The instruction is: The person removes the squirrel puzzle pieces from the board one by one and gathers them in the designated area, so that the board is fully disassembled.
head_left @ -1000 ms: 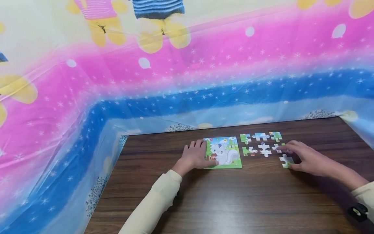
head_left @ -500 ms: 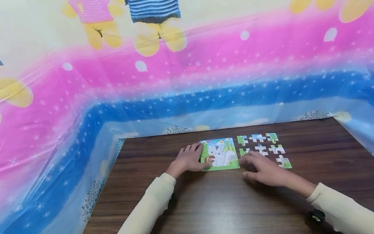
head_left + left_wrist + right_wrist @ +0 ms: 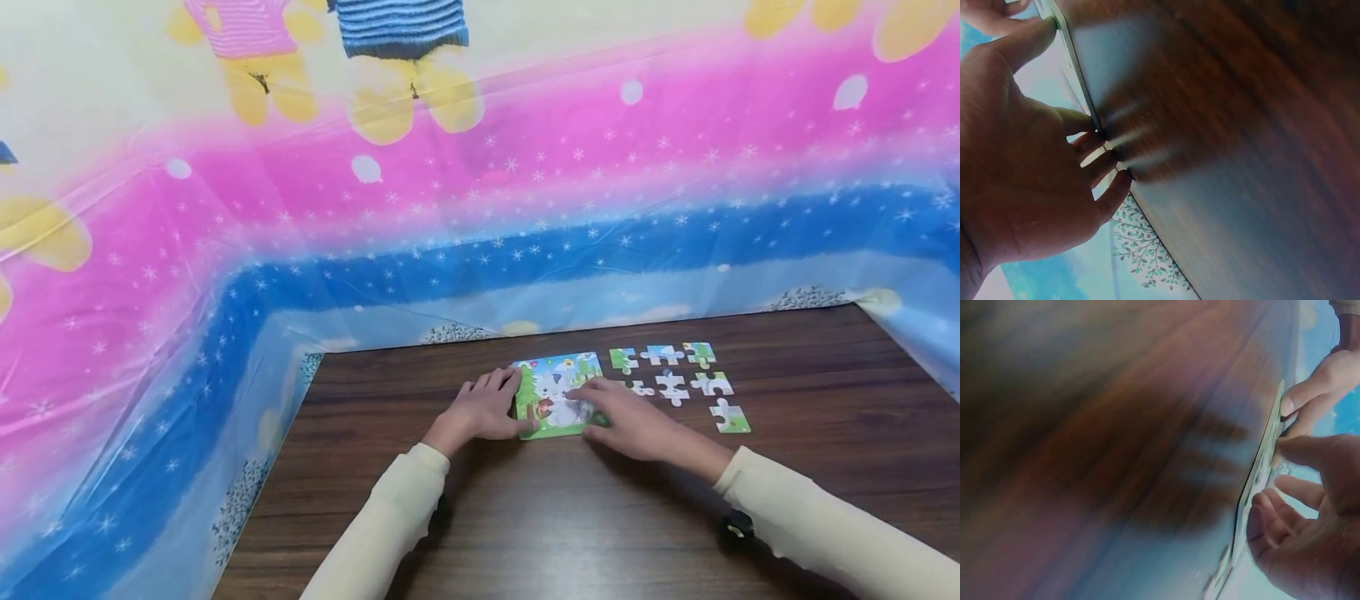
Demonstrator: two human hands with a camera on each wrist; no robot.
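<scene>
A square picture puzzle (image 3: 547, 427) showing a white squirrel lies flat on the table. My left hand (image 3: 483, 407) rests at its left side, fingers extended along that edge and thumb on the lower left corner. In the left wrist view the left hand (image 3: 1029, 169) has its fingertips down at the board's edge. My right hand (image 3: 637, 421) lies over the board's right part, fingertips on the squirrel picture and thumb near the lower edge. In the right wrist view the right hand (image 3: 1316, 550) has loosely bent fingers and nothing shows between them.
Several loose jigsaw pieces (image 3: 672, 387) lie in rows to the right of the board, one partly behind the right hand. The dark wooden table (image 3: 525, 517) meets a printed cloth (image 3: 480, 200) at its back and left. A black device (image 3: 737, 525) sits at the right sleeve.
My right hand has moved left from the loose pieces onto the picture puzzle's right part. The left hand keeps its place, and the loose pieces lie as before. The head view has shifted slightly.
</scene>
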